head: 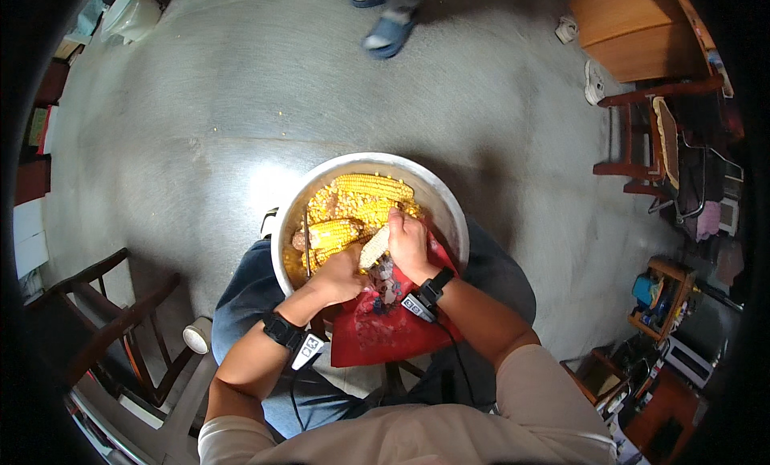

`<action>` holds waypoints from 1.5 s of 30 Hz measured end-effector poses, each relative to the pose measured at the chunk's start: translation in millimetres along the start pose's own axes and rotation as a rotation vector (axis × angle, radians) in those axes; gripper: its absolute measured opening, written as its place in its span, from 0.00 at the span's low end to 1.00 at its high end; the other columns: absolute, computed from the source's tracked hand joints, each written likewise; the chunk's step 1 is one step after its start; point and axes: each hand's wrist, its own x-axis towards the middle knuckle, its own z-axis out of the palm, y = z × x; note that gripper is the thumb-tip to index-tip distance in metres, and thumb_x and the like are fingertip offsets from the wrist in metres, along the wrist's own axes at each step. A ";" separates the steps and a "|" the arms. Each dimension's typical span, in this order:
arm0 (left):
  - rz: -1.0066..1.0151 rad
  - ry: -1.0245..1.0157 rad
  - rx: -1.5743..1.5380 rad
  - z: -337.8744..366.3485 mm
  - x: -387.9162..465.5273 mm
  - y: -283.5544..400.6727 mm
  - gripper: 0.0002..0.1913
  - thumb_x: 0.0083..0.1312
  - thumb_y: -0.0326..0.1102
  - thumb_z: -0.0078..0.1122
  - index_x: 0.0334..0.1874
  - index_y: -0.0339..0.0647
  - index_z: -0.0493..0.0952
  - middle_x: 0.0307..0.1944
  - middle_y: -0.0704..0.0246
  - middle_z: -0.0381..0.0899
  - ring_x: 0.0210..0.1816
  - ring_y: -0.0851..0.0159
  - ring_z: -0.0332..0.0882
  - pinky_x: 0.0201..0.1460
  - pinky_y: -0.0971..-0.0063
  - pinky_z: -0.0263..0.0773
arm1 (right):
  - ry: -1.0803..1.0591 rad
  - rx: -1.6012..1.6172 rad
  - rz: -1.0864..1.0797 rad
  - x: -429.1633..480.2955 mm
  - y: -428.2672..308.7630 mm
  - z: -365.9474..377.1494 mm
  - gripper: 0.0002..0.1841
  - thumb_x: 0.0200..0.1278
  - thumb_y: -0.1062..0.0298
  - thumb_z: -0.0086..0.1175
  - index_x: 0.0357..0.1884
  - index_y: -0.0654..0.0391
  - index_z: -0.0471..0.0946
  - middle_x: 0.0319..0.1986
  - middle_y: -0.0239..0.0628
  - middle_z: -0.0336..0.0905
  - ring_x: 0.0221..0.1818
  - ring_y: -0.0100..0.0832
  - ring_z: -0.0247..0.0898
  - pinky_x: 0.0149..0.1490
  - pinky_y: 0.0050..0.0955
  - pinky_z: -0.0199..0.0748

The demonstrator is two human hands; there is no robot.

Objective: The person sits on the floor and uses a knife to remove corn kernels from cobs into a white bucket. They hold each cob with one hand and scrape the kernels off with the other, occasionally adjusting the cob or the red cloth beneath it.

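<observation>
A round metal basin [452,207] sits between my knees, holding loose corn kernels [337,203] and several ears of corn. One full yellow ear [373,186] lies along the far side. Another ear [331,233], partly bare at its left end, lies nearer the left wall. Both hands grip a pale, largely stripped corncob [374,248]: my left hand [341,275] at its lower end, my right hand [409,241] at its upper end. My fingertips are partly hidden. A thin dark rod [307,242] rests at the basin's left. Red printed cloth or sheeting [391,338] drapes over the near rim.
Another person's feet in blue slippers [390,36] are on the floor ahead. A dark wooden chair [120,320] and a pale cup-shaped container [197,335] stand at left. Another chair [637,146], white shoes [594,83] and a wooden cabinet [643,38] are at right.
</observation>
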 end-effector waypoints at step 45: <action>-0.001 -0.262 -0.667 1.9 17.3 -27.6 0.20 0.52 0.22 0.56 0.50 0.36 0.73 0.24 0.71 0.75 0.18 0.76 0.69 0.15 0.81 0.60 | -0.029 0.228 0.099 1.0 -4.2 -10.8 0.36 0.74 0.40 0.31 0.16 0.60 0.69 0.12 0.31 0.64 0.16 0.28 0.60 0.24 0.32 0.56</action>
